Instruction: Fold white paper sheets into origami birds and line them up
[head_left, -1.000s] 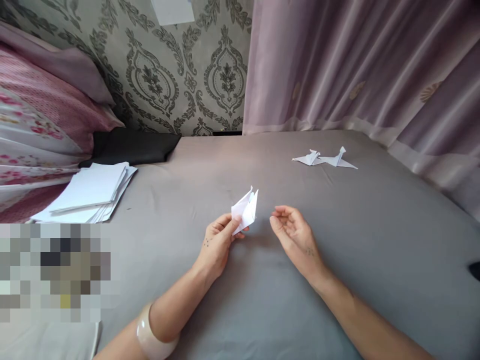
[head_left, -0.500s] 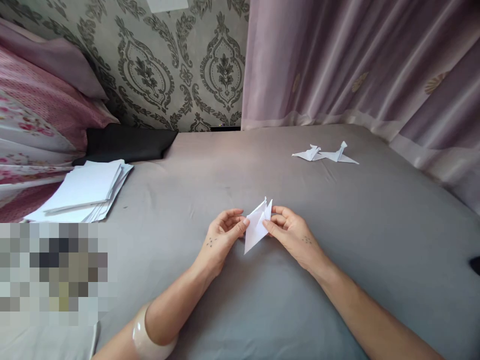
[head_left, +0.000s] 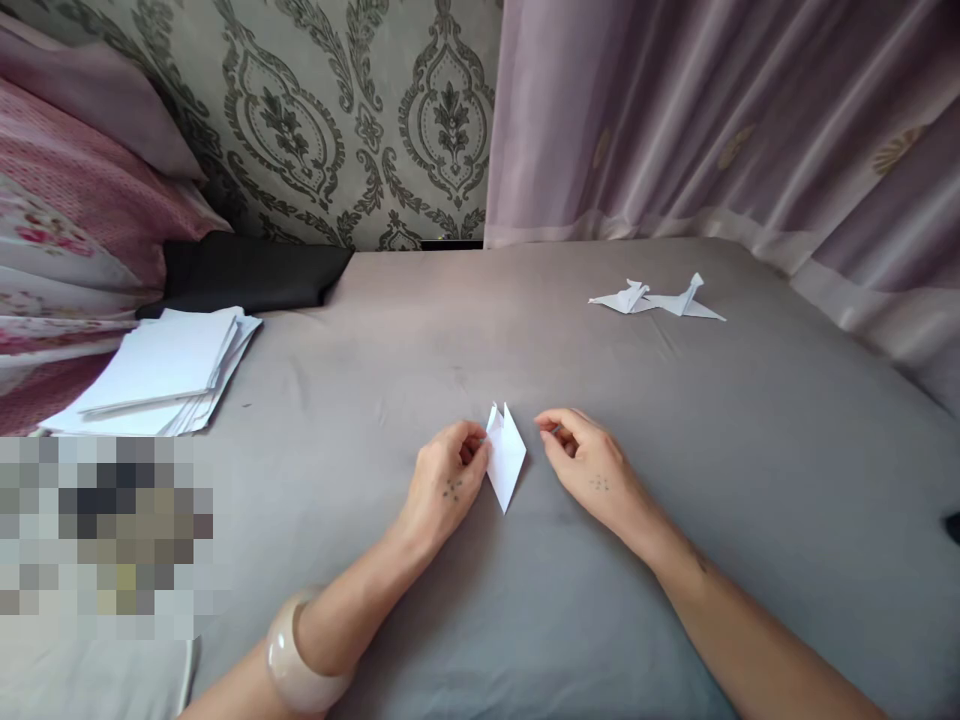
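Note:
A folded white origami paper [head_left: 507, 462], kite-shaped with two points at its top, is pinched at its left edge by my left hand [head_left: 448, 475]. Its long tip points down toward me. To its right, my right hand [head_left: 589, 460] hovers apart from the paper, thumb and forefinger slightly parted, with nothing between them. Farther back on the right, two finished-looking white paper birds [head_left: 628, 298] lie side by side on the grey sheet [head_left: 600, 620].
A stack of white paper [head_left: 161, 360] lies at the left, in front of a black folded item [head_left: 255, 272]. Pink and floral fabric [head_left: 67, 200] rises on the far left. A mauve curtain [head_left: 637, 110] hangs along the back right. The lower left is pixelated.
My right hand came in, took the paper's right side, then let go and drew back. The folded paper turned so its long tip points down, staying in my left hand.

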